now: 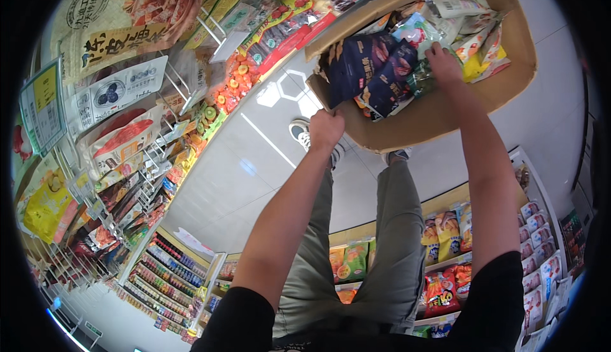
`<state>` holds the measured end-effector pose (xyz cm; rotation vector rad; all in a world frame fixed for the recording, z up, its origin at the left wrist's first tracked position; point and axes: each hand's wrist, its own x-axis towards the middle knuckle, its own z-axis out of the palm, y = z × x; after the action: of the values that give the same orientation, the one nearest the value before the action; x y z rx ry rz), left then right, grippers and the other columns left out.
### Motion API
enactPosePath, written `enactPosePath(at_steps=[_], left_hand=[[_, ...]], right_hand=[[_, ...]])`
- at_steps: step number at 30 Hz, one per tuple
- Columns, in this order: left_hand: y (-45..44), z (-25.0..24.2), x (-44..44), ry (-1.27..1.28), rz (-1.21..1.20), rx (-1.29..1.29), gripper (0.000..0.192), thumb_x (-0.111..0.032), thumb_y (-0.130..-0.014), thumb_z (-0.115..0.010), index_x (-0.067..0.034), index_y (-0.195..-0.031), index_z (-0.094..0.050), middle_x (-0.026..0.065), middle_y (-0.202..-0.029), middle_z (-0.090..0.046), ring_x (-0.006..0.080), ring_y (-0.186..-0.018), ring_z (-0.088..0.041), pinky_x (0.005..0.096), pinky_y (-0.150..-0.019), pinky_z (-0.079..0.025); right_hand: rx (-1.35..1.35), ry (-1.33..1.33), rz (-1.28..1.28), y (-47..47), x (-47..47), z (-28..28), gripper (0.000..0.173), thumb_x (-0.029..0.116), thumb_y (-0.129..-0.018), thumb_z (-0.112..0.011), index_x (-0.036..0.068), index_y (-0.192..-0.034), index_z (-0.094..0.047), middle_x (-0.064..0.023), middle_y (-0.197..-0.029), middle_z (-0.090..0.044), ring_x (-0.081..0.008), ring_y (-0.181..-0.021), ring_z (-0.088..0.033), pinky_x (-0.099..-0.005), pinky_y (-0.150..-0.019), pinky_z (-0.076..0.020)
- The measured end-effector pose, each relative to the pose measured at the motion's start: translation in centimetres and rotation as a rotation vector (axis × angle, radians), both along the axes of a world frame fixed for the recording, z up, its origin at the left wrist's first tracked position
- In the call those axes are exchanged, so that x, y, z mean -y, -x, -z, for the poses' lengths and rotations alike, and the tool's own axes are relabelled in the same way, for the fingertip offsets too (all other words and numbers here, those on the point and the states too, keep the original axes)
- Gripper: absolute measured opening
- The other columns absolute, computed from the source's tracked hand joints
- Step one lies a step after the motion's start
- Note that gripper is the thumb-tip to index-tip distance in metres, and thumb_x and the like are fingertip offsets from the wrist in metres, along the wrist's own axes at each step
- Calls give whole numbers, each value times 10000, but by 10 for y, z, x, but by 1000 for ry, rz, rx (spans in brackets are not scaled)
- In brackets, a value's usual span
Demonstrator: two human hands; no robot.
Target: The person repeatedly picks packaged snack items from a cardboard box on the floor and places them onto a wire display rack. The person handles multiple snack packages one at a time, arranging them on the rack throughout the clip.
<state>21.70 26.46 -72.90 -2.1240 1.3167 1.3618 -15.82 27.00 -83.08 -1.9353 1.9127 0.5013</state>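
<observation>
A large open cardboard box point(405, 130) stands on the floor before me, filled with snack bags. My left hand point(327, 127) is closed on the box's near left corner. Inside the box, my right hand point(444, 63) reaches down among the bags with its fingers bent. It touches a light blue bag point(417, 30) and lies over a dark green bag point(422, 77); whether it grips either is hidden. Several dark purple bags point(365, 68) fill the box's left part. A yellow bag point(471, 68) and white-and-orange bags point(477, 42) lie to the right.
Along my left runs a rack of hanging snack bags point(129, 135) on metal hooks point(210, 23), with a price tag point(43, 106). Shelves with bagged snacks point(446, 235) stand behind my legs. Shelves of small packets point(167, 275) are at the lower left. The floor point(224, 180) is grey tile.
</observation>
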Motion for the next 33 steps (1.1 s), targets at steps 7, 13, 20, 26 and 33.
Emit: enactPosePath(at_steps=[7, 13, 20, 26, 33], left_hand=[[-17, -7, 0, -43, -175, -110, 460, -272, -965, -585, 166, -1054, -693, 259, -874, -742, 320, -721, -777, 379, -614, -621], [-40, -12, 9, -42, -267, -132, 422, -242, -934, -612, 147, -1065, -708, 241, -891, -752, 299, -771, -779, 383, -699, -623], [-120, 6, -10, -35, -184, 1, 406, -266, -920, -584, 97, -1008, -742, 251, -866, -759, 322, -843, -783, 415, -744, -622], [-165, -4, -28, -133, -298, 2, 451, -316, -943, -622, 98, -1091, -724, 202, -970, -773, 295, -852, -779, 375, -703, -659], [-167, -29, -42, -321, -178, -85, 962, -524, -804, -858, 103, -1396, -432, 129, -985, -706, 190, -776, -673, 359, -614, -568]], right_hand=[[50, 132, -266, 6, 3, -10, 198, 115, -847, -643, 140, -1041, -674, -54, -1080, -640, -249, -1104, -609, -390, -956, -490], [145, 281, -330, 2, 2, -41, 176, 119, -827, -637, 132, -995, -687, -38, -966, -680, -239, -1060, -630, -381, -975, -482], [239, 130, -321, -39, -9, -91, 264, 64, -824, -625, 104, -1083, -647, -95, -920, -696, -296, -906, -709, -428, -857, -553], [376, 191, -185, -89, -28, -169, 182, 61, -859, -605, 111, -1035, -600, -91, -871, -638, -308, -815, -698, -421, -715, -570], [476, 225, 96, -151, -61, -269, 194, 66, -862, -590, 139, -1042, -585, -110, -935, -629, -342, -840, -685, -462, -689, -561]])
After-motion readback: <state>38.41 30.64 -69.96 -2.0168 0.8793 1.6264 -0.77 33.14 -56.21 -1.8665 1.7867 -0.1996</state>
